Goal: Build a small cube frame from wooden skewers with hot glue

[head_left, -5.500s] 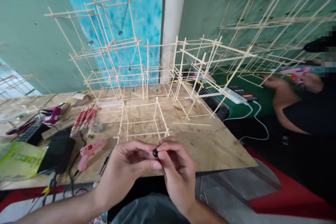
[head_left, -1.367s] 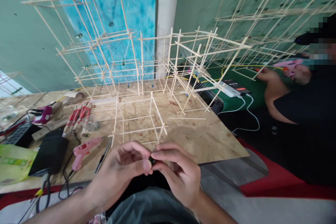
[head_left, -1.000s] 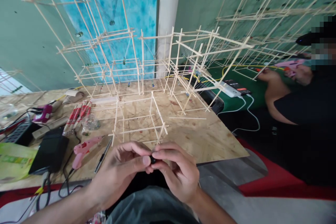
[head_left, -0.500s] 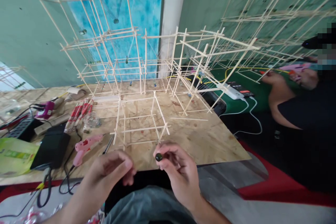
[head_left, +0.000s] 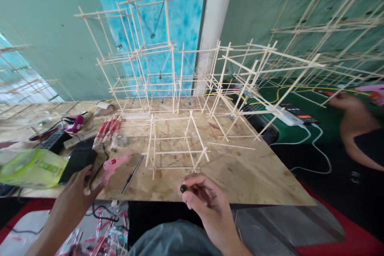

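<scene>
My right hand (head_left: 204, 202) is closed in a pinch on a small dark bead (head_left: 183, 188), held just off the near edge of the plywood table (head_left: 240, 176). My left hand (head_left: 78, 194) has swung out to the left and hovers over the table's near edge, next to a pink glue gun (head_left: 115, 163) and a black box (head_left: 78, 159); its fingers are loosely bent and hold nothing that I can see. A small frame of thin wooden sticks (head_left: 175, 144) stands right in front of my right hand.
Taller stick lattices (head_left: 144, 60) rise at the back of the table and to the right (head_left: 264, 72). Red-handled sticks (head_left: 106, 130), a green bag (head_left: 33, 168), cables and a metal tool (head_left: 132, 175) lie on the left. Another person's arm (head_left: 351, 128) rests at far right near a power strip (head_left: 286, 116).
My hands, which worked the bead together, have come apart. The left hand has moved left toward the glue gun; the right keeps the bead. The view has turned left.
</scene>
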Motion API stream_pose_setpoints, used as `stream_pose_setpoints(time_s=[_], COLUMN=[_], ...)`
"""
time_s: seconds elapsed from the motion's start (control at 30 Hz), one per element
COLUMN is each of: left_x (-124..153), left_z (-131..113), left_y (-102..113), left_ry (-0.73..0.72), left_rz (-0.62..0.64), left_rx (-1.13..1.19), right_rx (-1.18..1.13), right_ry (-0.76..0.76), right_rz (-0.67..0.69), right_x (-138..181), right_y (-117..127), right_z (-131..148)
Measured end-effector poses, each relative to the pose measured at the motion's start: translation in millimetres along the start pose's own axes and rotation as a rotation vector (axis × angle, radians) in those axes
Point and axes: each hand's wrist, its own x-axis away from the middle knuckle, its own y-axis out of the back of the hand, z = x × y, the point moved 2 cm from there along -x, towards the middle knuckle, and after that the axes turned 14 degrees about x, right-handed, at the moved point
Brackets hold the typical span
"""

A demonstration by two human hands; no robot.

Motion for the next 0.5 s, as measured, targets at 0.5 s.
stream_pose_setpoints(time_s=[0.5], left_x=[-30.2], left_z=[-31.0], left_y=[-38.3], left_ry=[-0.156], left_rz=[0.115], left_rx=[0.246], right_rx=[0.14], right_ry=[0.081], right_rz=[0.018], right_x=[-0.8], right_y=[-0.5], right_z=[-9.4])
